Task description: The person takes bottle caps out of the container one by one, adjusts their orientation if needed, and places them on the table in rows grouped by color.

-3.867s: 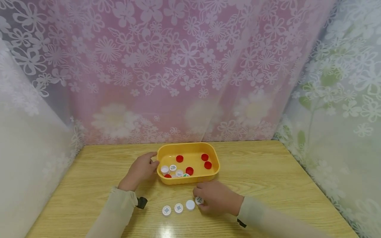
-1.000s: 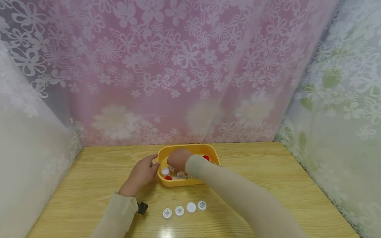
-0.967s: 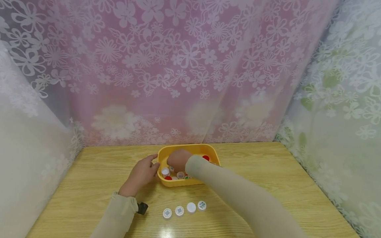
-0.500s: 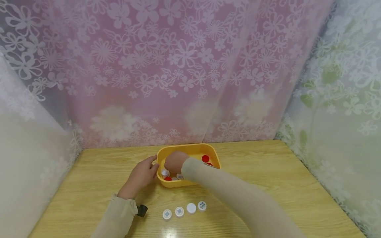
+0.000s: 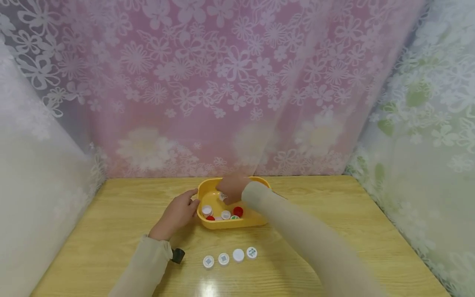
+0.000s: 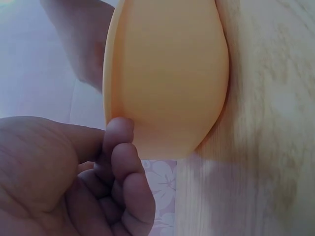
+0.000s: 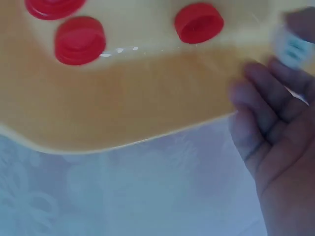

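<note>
My right hand (image 5: 233,188) is over the yellow plastic container (image 5: 237,223), pinching a white bottle cap (image 7: 294,48) with a dark printed mark. The cap and fingertips are blurred in the right wrist view. My left hand (image 5: 177,214) rests its thumb and forefinger against the container's left end; the other fingers bend loosely below the rim in the left wrist view. Inside lie red caps (image 5: 238,212), white caps (image 5: 207,210) and one with a green mark (image 5: 235,217). My right hand and sleeve hide part of the interior.
Several white caps stand in a row in front of the container, including a plain one (image 5: 238,255) and a printed one (image 5: 252,253) at the right end. The wooden table (image 5: 122,231) meets a flowered pink curtain (image 5: 222,103) at the back.
My right hand set a printed cap at the row's right end, then reached into the container. It has since risen toward the back right with a white cap. My left hand stays at the container.
</note>
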Demonstrator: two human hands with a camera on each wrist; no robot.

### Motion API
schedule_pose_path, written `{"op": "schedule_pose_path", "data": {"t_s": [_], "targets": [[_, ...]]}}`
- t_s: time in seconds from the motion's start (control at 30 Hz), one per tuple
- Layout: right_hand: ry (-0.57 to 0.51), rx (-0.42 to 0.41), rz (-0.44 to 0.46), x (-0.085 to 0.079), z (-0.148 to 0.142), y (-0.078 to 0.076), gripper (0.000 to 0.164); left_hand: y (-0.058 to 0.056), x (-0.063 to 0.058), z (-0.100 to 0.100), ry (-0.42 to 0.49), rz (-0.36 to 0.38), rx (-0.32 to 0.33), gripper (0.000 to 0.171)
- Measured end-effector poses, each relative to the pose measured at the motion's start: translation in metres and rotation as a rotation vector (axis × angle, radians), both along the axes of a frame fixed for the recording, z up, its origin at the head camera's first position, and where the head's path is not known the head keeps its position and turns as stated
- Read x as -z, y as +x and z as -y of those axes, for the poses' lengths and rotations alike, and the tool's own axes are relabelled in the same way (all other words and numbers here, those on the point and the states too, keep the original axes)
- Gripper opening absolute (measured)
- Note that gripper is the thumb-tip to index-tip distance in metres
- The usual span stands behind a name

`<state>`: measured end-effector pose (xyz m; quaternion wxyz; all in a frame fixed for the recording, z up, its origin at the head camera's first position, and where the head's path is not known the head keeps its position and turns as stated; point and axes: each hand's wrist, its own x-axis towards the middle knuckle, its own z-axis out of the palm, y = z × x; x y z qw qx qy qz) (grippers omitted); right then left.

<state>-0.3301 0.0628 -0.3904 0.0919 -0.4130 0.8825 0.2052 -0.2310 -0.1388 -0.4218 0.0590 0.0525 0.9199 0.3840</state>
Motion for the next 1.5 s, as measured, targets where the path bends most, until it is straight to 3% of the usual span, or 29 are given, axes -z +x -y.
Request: {"op": "schedule_pose_path", "data": {"t_s": [0.17, 0.33, 0.53, 0.63, 0.77, 1.0, 1.3, 1.5], "targets": [[-0.293, -0.052, 0.004, -0.025, -0.040, 0.020, 0.033, -0.002, -0.003, -0.003, -0.029, 0.021, -0.019, 0.053], [-0.520, -0.115, -0.035, -0.026, -0.087, 0.059, 0.019, -0.001, -0.005, -0.006, -0.041, 0.032, -0.017, 0.053], [-0.576, -0.184, -0.101, -0.012, -0.132, 0.112, 0.039, 0.000, -0.006, -0.003, -0.055, 0.016, 0.000, 0.052], [-0.539, -0.185, -0.039, 0.000, -0.142, 0.134, 0.034, -0.001, -0.004, -0.002, -0.061, 0.012, -0.005, 0.052], [-0.457, -0.086, 0.061, 0.016, -0.148, 0.154, 0.023, -0.002, -0.002, -0.002, -0.069, 0.011, -0.008, 0.052], [-0.376, 0.034, 0.057, 0.035, -0.155, 0.161, 0.035, -0.002, -0.002, -0.007, -0.062, 0.016, -0.007, 0.053], [-0.386, 0.048, 0.080, 0.046, -0.152, 0.153, 0.034, 0.000, -0.003, -0.007, -0.031, 0.024, -0.019, 0.053], [-0.413, 0.107, 0.177, 0.048, -0.149, 0.148, 0.033, 0.001, -0.004, -0.007, -0.049, 0.028, -0.032, 0.054]]}}
